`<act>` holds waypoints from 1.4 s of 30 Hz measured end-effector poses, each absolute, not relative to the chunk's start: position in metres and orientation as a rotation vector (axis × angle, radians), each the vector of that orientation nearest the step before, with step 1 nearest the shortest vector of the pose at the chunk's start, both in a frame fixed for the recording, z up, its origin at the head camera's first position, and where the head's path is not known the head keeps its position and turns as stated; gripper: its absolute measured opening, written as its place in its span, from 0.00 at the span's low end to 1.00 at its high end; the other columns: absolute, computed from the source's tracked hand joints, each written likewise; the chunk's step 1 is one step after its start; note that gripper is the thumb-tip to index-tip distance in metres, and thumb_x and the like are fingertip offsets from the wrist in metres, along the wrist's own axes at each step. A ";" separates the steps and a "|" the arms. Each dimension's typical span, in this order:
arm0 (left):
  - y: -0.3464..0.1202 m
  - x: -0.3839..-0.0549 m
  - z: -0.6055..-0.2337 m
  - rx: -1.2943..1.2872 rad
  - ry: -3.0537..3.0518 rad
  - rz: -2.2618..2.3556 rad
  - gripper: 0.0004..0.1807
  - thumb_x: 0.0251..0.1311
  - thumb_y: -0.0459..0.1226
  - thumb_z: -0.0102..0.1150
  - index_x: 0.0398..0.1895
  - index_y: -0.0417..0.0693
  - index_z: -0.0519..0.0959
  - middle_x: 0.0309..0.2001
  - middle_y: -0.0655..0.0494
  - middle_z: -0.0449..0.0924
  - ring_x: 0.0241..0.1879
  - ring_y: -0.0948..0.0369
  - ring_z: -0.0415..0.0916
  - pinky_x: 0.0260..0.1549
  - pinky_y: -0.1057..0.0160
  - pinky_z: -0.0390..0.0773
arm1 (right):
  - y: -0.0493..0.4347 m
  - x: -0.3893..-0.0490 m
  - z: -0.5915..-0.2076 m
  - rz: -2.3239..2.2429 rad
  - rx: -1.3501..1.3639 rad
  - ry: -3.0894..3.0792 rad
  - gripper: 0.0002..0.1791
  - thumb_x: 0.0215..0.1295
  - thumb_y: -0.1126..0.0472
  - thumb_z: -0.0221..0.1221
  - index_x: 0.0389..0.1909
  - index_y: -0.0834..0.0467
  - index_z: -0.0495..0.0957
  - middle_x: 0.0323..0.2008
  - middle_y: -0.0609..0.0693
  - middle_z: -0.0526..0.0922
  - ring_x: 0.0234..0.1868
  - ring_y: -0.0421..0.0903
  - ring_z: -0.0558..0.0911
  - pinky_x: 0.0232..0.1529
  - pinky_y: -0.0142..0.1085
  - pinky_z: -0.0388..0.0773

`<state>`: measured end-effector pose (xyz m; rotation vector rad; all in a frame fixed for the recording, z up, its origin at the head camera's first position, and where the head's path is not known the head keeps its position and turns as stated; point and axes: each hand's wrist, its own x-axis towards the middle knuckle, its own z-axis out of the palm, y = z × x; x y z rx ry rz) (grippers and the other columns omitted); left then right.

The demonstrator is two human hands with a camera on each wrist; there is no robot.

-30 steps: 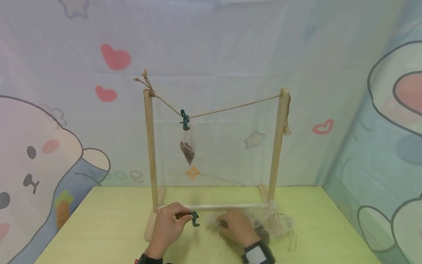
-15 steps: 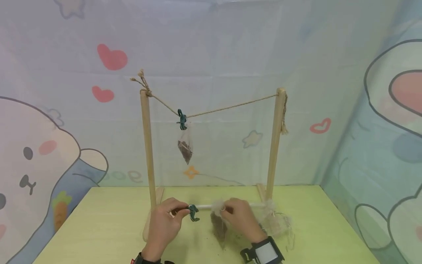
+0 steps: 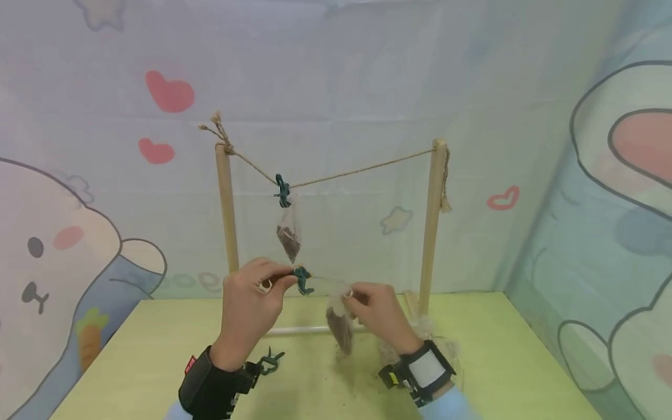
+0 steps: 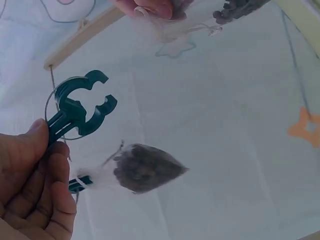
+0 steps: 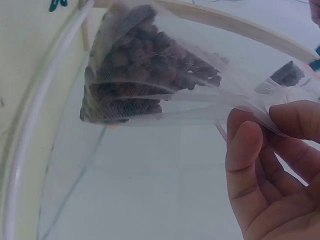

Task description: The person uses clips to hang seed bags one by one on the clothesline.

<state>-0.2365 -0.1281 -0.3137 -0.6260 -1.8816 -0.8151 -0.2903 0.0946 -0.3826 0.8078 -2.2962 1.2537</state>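
Observation:
My left hand [image 3: 252, 306] pinches the handles of a green spring clip [image 4: 75, 107], whose curved jaws stand apart with nothing between them. To its right, my right hand [image 3: 382, 315] pinches the gathered top of a translucent mesh drawstring bag [image 5: 150, 75]. Dark, small pieces fill that bag's lower end, and it hangs above the table. Higher up, a second green clip [image 3: 282, 191] sits on the twine line [image 3: 362, 171]. From it hangs a similar mesh bag [image 3: 289, 239] of dark pieces, also seen beyond my left hand.
Two wooden posts [image 3: 432, 221] carry the sagging twine, with a white rod [image 3: 301, 331] low between them. Another green clip [image 3: 270, 363] lies on the yellow table [image 3: 121, 356]. More mesh bags [image 3: 448, 348] lie behind my right wrist. A printed cloth [image 3: 357, 70] stands behind.
Both hands have risen from near the tabletop toward the line. My right hand has lifted the mesh bag off the table; the clip has stayed in my left hand. The view has shifted slightly.

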 end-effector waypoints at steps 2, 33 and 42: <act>-0.125 -0.239 -0.299 -0.630 -1.865 -0.788 0.05 0.50 0.38 0.66 0.30 0.48 0.84 0.25 0.60 0.78 0.25 0.70 0.72 0.24 0.69 0.70 | 0.094 -0.294 -0.372 1.261 0.821 -2.286 0.10 0.62 0.59 0.57 0.22 0.52 0.79 0.16 0.45 0.78 0.17 0.37 0.74 0.19 0.32 0.72; -0.104 -0.297 -0.223 -0.506 -1.571 -0.796 0.09 0.54 0.37 0.63 0.32 0.40 0.84 0.26 0.48 0.79 0.27 0.58 0.73 0.26 0.59 0.71 | 0.077 -0.329 -0.249 1.302 0.798 -2.225 0.10 0.61 0.60 0.54 0.24 0.55 0.80 0.21 0.51 0.81 0.19 0.45 0.80 0.23 0.34 0.77; -0.103 -0.303 -0.218 -0.520 -1.634 -0.759 0.09 0.57 0.37 0.60 0.33 0.38 0.83 0.27 0.46 0.77 0.27 0.56 0.68 0.28 0.63 0.67 | 0.071 -0.332 -0.248 1.336 0.777 -2.195 0.10 0.61 0.59 0.55 0.23 0.55 0.80 0.20 0.52 0.81 0.18 0.44 0.79 0.23 0.35 0.77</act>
